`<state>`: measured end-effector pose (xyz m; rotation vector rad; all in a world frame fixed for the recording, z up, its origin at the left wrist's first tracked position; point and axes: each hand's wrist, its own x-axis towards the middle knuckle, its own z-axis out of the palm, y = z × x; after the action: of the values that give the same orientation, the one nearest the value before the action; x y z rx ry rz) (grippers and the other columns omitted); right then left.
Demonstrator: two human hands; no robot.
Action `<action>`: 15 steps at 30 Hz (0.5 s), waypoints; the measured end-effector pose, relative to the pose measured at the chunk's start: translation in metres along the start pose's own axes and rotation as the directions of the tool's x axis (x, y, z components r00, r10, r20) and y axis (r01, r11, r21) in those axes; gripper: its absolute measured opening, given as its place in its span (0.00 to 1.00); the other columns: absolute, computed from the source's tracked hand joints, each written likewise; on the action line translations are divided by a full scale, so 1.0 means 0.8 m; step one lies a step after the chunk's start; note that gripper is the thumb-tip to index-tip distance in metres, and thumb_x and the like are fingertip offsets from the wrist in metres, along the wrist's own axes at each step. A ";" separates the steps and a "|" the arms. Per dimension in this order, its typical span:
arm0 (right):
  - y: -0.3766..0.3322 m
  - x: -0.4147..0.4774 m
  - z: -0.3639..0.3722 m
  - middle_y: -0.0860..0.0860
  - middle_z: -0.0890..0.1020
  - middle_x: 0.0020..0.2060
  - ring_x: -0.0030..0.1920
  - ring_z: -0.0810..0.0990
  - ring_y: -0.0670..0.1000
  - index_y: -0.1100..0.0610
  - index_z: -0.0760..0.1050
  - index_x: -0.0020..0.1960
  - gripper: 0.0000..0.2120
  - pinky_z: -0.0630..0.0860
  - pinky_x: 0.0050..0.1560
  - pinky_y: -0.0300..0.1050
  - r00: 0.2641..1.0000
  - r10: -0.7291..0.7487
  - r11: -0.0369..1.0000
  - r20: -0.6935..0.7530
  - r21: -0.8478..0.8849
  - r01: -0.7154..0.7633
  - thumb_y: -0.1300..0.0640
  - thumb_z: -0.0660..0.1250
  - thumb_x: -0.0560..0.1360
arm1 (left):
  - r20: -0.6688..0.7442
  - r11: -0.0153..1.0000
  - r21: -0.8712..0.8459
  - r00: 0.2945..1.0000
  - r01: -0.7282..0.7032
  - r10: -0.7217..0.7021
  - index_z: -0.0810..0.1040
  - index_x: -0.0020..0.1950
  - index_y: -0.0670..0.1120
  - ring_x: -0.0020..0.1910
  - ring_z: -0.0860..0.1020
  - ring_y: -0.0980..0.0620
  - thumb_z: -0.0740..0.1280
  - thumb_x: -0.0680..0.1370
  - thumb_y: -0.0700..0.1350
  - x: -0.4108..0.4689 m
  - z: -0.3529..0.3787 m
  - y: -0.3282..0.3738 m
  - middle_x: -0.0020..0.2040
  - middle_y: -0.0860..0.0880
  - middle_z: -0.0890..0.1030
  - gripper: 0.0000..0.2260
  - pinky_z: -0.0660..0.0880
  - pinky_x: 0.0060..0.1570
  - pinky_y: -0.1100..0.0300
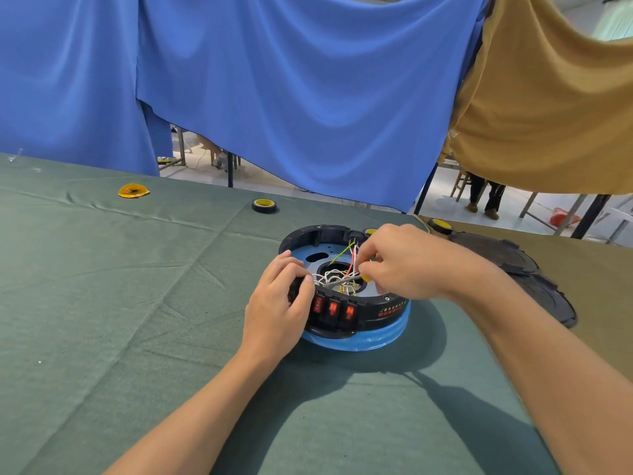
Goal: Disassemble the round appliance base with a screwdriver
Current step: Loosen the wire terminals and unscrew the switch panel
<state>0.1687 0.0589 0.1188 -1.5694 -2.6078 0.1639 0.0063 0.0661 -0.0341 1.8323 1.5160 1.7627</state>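
The round appliance base [373, 334] lies open on the green cloth, black-walled with a blue rim and blue inner plate. White, red and green wires [337, 265] tangle in its middle. Three red rocker switches [332, 308] face me on its front wall. My left hand [279, 303] grips that front wall at the left, thumb near the switches. My right hand [400, 265] holds a screwdriver [342, 281] with a yellow handle; its grey shaft points left and down among the wires. The tip is hidden in the wiring.
A black cover plate [520, 265] lies to the right on a brown cloth. A roll of black tape [264, 205] and a yellow disc [133, 191] sit farther back on the green table [120, 303]. Another yellow-centred tape roll [442, 227] lies behind my right hand. Blue and tan curtains hang behind.
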 end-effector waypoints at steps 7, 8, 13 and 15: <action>0.003 -0.004 0.019 0.59 0.80 0.33 0.32 0.71 0.55 0.59 0.82 0.41 0.15 0.73 0.34 0.50 0.997 -0.079 0.995 -0.022 -0.062 0.077 0.52 0.61 0.79 | 0.005 1.000 -0.016 1.000 0.016 -0.016 0.77 0.42 0.48 0.66 0.70 0.61 0.66 0.78 0.40 0.004 0.001 -0.007 0.51 0.61 0.78 0.07 0.62 0.58 0.77; 0.000 -0.006 0.023 0.58 0.76 0.29 0.31 0.69 0.55 0.57 0.79 0.36 0.15 0.69 0.31 0.50 0.994 -0.099 0.992 -0.045 -0.088 0.094 0.54 0.61 0.78 | 0.003 1.000 -0.014 1.000 0.017 -0.017 0.78 0.42 0.47 0.66 0.70 0.61 0.65 0.78 0.40 0.004 0.002 -0.007 0.51 0.62 0.78 0.06 0.62 0.58 0.77; -0.022 -0.026 0.047 0.53 0.60 0.30 0.30 0.61 0.54 0.56 0.53 0.32 0.17 0.63 0.31 0.46 0.987 -0.131 0.936 -0.094 -0.340 0.092 0.64 0.57 0.76 | -0.017 1.000 -0.026 1.000 0.010 -0.011 0.75 0.41 0.54 0.67 0.70 0.61 0.62 0.77 0.46 0.003 0.002 -0.002 0.50 0.63 0.77 0.06 0.62 0.57 0.76; -0.020 -0.033 0.057 0.52 0.59 0.30 0.28 0.60 0.52 0.57 0.52 0.32 0.17 0.62 0.30 0.46 0.985 -0.137 0.935 -0.104 -0.343 0.094 0.65 0.57 0.76 | -0.021 0.999 -0.035 1.000 0.007 -0.008 0.72 0.40 0.59 0.67 0.70 0.61 0.62 0.77 0.47 0.001 0.003 -0.003 0.49 0.64 0.77 0.08 0.63 0.59 0.75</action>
<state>0.1608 0.0258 0.0751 -1.4500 -2.7230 -0.4003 0.0071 0.0693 -0.0359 1.7944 1.4882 1.7993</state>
